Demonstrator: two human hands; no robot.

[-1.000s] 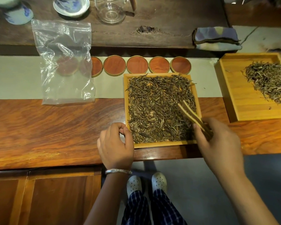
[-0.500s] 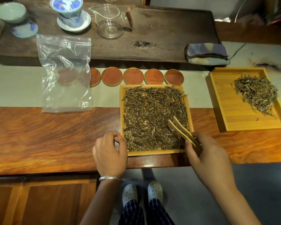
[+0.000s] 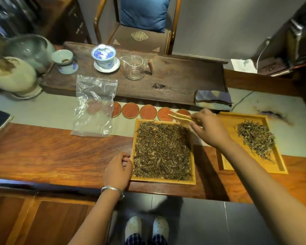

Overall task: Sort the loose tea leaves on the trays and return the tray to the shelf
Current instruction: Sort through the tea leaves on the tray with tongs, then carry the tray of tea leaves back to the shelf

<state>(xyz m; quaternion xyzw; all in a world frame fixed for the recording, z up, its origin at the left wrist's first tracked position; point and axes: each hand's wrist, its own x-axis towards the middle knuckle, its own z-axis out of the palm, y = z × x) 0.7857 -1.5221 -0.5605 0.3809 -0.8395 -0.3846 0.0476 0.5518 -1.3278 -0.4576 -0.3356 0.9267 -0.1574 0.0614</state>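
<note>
Bamboo tongs [image 3: 181, 117], pinched in the right hand [image 3: 209, 129], have lifted from the leaf-filled tray [image 3: 163, 181] to its far edge, so sorting continues, while the left hand's [image 3: 117, 171] curled fingers rest beside it on the worktop [image 3: 51, 156].

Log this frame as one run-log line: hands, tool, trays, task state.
left hand: resting beside full tray | right hand: holding wooden tongs over tray's far edge | second tray: small leaf pile | state: sorting
</note>
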